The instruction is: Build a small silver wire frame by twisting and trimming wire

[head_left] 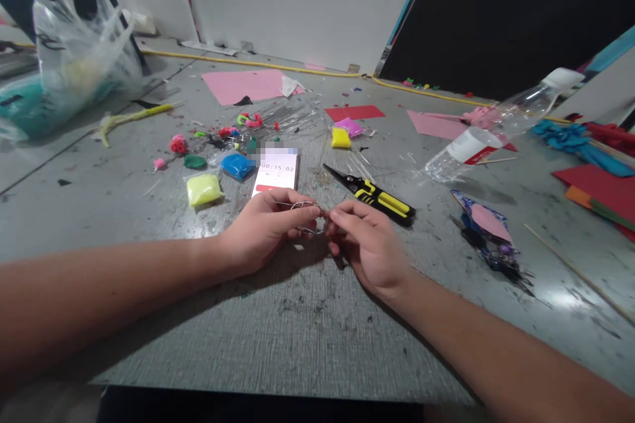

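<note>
A bent loop of thin silvery wire is held between my two hands over the middle of the table. My left hand is closed, thumb and fingers pinching the wire from the left. On the other side my right hand pinches the wire's right end, fingertips nearly touching those of the left. The fingers hide part of the loop. Just beyond the left hand lies a phone showing a running timer. Black-and-yellow pliers rest behind the right hand, their jaws pointing away to the left.
Packets of yellow and blue clay lie left of the phone. A tilted plastic bottle is at the right, near a blue decorated piece and a thin stick. A plastic bag stands far left. Pink paper lies behind.
</note>
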`<act>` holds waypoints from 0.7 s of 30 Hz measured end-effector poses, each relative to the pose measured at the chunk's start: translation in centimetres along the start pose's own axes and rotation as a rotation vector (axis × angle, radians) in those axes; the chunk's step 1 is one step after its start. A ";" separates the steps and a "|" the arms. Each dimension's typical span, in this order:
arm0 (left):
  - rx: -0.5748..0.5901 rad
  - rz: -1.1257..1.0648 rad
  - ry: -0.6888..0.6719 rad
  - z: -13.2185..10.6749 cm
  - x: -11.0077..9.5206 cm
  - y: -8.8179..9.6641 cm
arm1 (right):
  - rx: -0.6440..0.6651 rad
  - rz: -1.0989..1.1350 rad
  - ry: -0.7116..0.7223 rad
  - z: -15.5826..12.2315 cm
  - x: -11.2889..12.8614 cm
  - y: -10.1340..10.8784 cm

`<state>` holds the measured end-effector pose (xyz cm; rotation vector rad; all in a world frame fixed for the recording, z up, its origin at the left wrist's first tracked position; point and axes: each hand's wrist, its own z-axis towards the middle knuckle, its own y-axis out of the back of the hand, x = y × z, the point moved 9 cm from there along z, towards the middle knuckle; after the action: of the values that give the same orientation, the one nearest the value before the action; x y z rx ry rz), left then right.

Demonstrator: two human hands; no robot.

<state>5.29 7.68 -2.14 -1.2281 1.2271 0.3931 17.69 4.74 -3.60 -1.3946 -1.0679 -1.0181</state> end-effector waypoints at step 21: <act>0.036 0.096 -0.013 0.3 0.4 0.3 | -0.048 -0.389 0.363 -1.1 4.7 -0.4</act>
<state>5.34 7.88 -2.64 -1.1373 1.2799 0.4476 18.34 3.96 1.15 -1.0021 -1.0631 -1.5218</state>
